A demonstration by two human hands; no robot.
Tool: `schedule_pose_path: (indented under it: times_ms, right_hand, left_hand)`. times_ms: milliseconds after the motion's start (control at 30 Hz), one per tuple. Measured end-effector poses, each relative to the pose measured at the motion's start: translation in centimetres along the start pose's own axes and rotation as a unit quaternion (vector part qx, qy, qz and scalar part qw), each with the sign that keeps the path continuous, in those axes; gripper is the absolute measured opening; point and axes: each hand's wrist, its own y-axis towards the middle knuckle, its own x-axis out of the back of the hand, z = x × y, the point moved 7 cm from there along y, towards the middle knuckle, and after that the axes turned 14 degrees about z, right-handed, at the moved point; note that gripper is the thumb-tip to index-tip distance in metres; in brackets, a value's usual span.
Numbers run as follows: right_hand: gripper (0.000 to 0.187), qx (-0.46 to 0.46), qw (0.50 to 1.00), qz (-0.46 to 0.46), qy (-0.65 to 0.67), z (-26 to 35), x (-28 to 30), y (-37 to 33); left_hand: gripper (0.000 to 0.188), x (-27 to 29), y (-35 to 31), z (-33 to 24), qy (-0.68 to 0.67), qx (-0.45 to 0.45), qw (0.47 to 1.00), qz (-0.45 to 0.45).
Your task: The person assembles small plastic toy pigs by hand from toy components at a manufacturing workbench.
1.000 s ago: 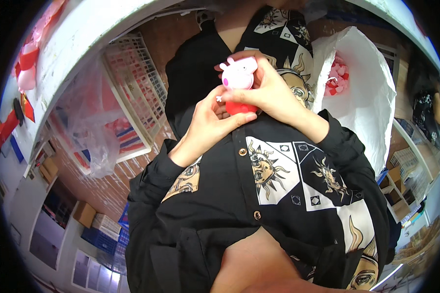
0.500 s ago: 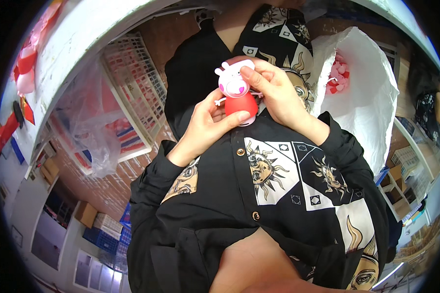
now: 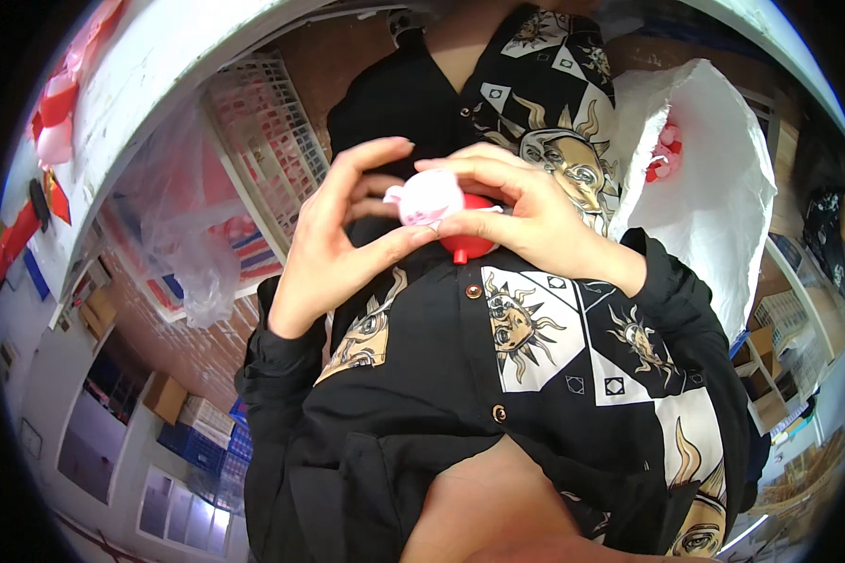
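A small pig figure (image 3: 429, 198) with a pink head and a red body is in front of my chest, tipped so the head points left; its head is smeared by motion. My right hand (image 3: 549, 225) grips it between thumb and fingers from the right. Around the head's left side curves my left hand (image 3: 324, 246), fingers spread and arched, the thumb tip touching or nearly touching the head's lower edge. A short red peg sticks out below the red body.
On the right stands a large white sack (image 3: 723, 197) with pink and red pieces (image 3: 665, 155) inside. A white plastic crate (image 3: 270, 127) and a clear plastic bag (image 3: 207, 281) are at left. More red and pink parts (image 3: 54, 122) lie on the white tabletop (image 3: 145, 98).
The figure has turned from upright to lying sideways, its head now left and lower. My left hand has let go of the body and spread its fingers; my right hand has shifted down onto the figure.
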Motion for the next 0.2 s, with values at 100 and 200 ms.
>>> schedule_pose_path:
  times_ms: [100, 200]
  right_hand:
    - [0.05, -0.108, 0.989, 0.09, -0.05, -0.8, -0.9, -0.2]
    - [0.056, -0.084, 0.985, 0.088, -0.119, 0.0, -0.7, -0.6]
  left_hand:
    - [0.036, -0.4, -0.7, -1.3, 0.103, 0.006, 0.995, 0.016]
    - [0.04, -0.3, -2.1, 0.3, 0.064, -0.025, 0.998, 0.013]
